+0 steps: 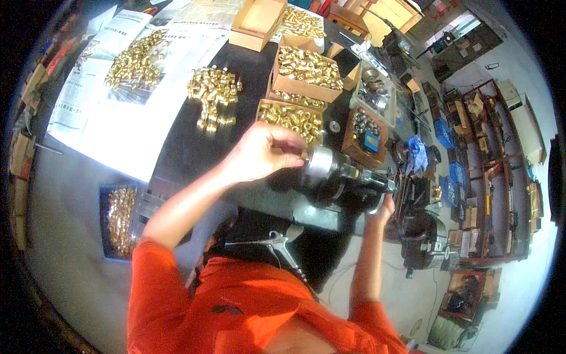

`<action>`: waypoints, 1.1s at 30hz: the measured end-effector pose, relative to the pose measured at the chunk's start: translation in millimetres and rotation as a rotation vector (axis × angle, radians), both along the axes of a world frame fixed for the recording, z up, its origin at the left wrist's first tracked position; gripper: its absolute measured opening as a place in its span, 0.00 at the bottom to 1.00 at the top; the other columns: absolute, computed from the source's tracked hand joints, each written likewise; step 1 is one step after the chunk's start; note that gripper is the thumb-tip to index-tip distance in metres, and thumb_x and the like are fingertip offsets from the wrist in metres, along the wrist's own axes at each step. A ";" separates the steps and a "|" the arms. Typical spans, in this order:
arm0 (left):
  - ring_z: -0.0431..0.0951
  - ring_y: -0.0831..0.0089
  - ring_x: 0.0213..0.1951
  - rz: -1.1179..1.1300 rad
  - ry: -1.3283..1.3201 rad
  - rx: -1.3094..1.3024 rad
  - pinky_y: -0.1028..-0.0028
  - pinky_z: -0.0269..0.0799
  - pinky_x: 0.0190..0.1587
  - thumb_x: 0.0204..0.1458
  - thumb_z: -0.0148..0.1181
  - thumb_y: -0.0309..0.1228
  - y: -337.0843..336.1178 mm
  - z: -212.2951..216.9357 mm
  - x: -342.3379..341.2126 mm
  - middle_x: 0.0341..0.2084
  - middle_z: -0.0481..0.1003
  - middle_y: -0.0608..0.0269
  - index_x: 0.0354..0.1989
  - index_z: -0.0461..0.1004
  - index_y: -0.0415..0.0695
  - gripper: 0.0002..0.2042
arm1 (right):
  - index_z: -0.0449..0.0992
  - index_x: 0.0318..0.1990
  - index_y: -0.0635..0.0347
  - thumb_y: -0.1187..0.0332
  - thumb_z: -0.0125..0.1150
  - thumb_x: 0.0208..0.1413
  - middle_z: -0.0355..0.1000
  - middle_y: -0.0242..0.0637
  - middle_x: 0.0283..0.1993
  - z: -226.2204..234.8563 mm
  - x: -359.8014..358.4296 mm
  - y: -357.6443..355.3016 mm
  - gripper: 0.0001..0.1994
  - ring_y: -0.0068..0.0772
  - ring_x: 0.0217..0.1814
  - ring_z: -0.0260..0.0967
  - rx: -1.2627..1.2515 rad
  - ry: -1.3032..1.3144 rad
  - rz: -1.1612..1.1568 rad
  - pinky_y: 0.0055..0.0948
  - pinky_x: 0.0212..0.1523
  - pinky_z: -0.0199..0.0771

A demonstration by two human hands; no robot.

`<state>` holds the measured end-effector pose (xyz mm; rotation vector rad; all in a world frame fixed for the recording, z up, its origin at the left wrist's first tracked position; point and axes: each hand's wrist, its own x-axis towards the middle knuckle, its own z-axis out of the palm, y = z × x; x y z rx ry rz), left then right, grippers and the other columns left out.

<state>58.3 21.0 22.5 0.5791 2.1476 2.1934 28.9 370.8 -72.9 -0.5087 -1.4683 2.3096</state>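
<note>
My left hand (259, 154) is closed in a pinch at the face of a round silver chuck (321, 161). A small brass fitting (304, 155) shows between thumb and fingers, mostly covered by them. The chuck belongs to a small bench lathe (354, 177) lying across the front of the dark bench. At its right end my right hand (386, 207) is closed around a part hidden behind the machine. Just beyond my left hand stands a cardboard box (261, 115) heaped with brass fittings (292, 121).
Behind are more boxes (306, 82) of brass parts and an empty carton (253, 23). Loose brass fittings (212, 94) lie on the bench, others on newspaper (159, 112). An air blow gun (274, 241) hangs at the front edge. A blue bin (106, 236) of parts is lower left.
</note>
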 end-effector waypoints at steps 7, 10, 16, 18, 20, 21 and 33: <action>0.75 0.75 0.28 -0.047 -0.105 0.053 0.77 0.72 0.32 0.43 0.58 0.18 5.7 -0.2 -0.2 0.26 0.74 0.59 0.33 0.72 0.33 0.08 | 0.63 0.22 0.56 0.67 0.45 0.48 0.51 0.26 0.15 38.8 49.8 10.5 0.07 0.17 0.12 0.43 0.019 0.033 0.122 0.17 0.10 0.39; 0.75 0.75 0.25 -0.021 -0.109 0.079 0.77 0.72 0.27 0.45 0.56 0.19 7.9 -4.7 0.9 0.24 0.74 0.58 0.32 0.71 0.30 0.06 | 0.63 0.21 0.56 0.66 0.45 0.47 0.51 0.25 0.15 28.2 43.0 12.7 0.07 0.17 0.12 0.43 -0.035 0.040 0.185 0.18 0.09 0.39; 0.73 0.75 0.22 -0.041 -0.093 0.039 0.77 0.72 0.24 0.49 0.55 0.27 10.6 -2.2 -5.9 0.20 0.73 0.59 0.30 0.72 0.31 0.08 | 0.73 0.30 0.63 0.65 0.49 0.50 0.68 0.33 0.25 -42.8 -46.2 59.7 0.11 0.24 0.24 0.63 0.455 0.060 -0.039 0.25 0.22 0.63; 0.73 0.76 0.22 -0.015 -0.083 0.102 0.77 0.72 0.24 0.50 0.55 0.29 10.8 0.3 -6.0 0.19 0.72 0.60 0.29 0.72 0.32 0.10 | 0.73 0.29 0.63 0.66 0.48 0.51 0.67 0.32 0.23 -18.2 -70.1 48.7 0.10 0.22 0.21 0.62 0.520 0.167 0.076 0.22 0.19 0.60; 0.73 0.75 0.21 -0.015 -0.108 0.110 0.77 0.71 0.24 0.50 0.55 0.30 9.9 1.5 -5.3 0.20 0.72 0.60 0.29 0.72 0.32 0.10 | 0.72 0.28 0.63 0.68 0.46 0.51 0.64 0.31 0.19 33.1 -66.1 22.2 0.09 0.19 0.18 0.59 0.436 0.171 0.029 0.19 0.16 0.57; 0.73 0.75 0.21 -0.023 -0.125 0.113 0.77 0.71 0.24 0.49 0.55 0.30 11.1 1.3 -5.9 0.20 0.72 0.60 0.30 0.72 0.32 0.10 | 0.72 0.27 0.63 0.70 0.45 0.51 0.62 0.29 0.18 64.2 -52.5 1.7 0.09 0.18 0.16 0.57 0.319 0.119 -0.076 0.16 0.14 0.54; 0.72 0.76 0.18 -0.037 -0.223 0.204 0.79 0.68 0.21 0.47 0.58 0.28 0.5 -3.7 -1.8 0.18 0.72 0.59 0.29 0.72 0.33 0.08 | 0.64 0.19 0.56 0.64 0.45 0.50 0.53 0.26 0.16 11.2 42.1 22.4 0.11 0.15 0.14 0.45 0.116 0.091 0.077 0.16 0.11 0.42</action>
